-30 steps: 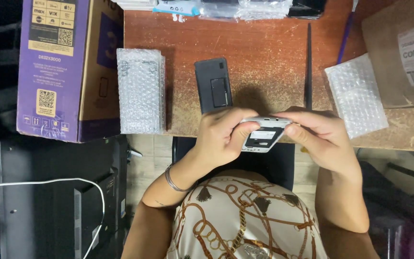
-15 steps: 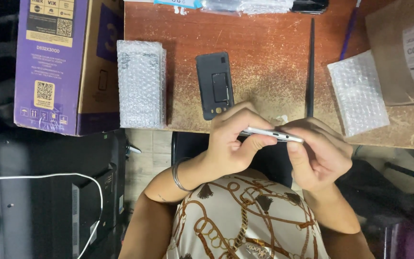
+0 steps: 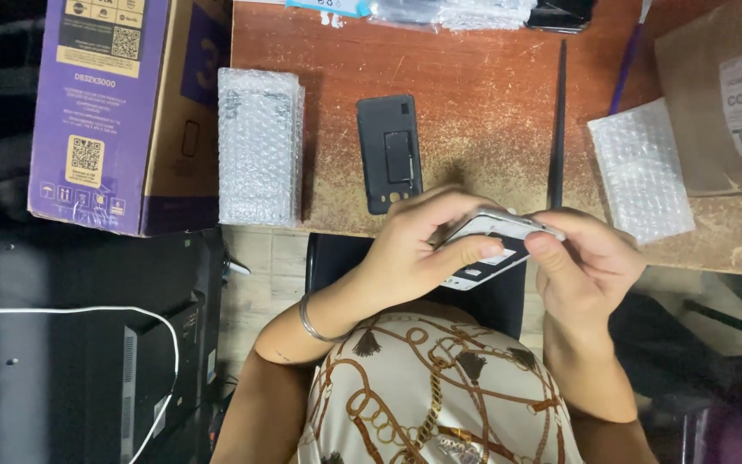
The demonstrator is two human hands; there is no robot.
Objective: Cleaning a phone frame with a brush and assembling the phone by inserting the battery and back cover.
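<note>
I hold a small silver-edged phone [image 3: 493, 245] between both hands just below the front edge of the brown wooden desk [image 3: 474, 112]. My left hand [image 3: 414, 249] wraps its left side, thumb across the open back, where white labels show. My right hand [image 3: 590, 266] pinches its right end with the fingertips. A dark phone back cover [image 3: 388, 153] lies flat on the desk just above my left hand.
A bubble-wrapped packet [image 3: 259, 146] lies at the desk's left edge beside a purple cardboard box [image 3: 122, 103]. Another bubble-wrap piece [image 3: 641, 172] and a brown labelled box [image 3: 727, 94] sit at the right. A thin black rod [image 3: 557, 129] lies upright on the desk. Dark equipment [image 3: 88, 344] with a white cable stands at the lower left.
The phone was turned edge-on half a second ago; now it is tilted back so its open rear shows again. Both hands stay on it.
</note>
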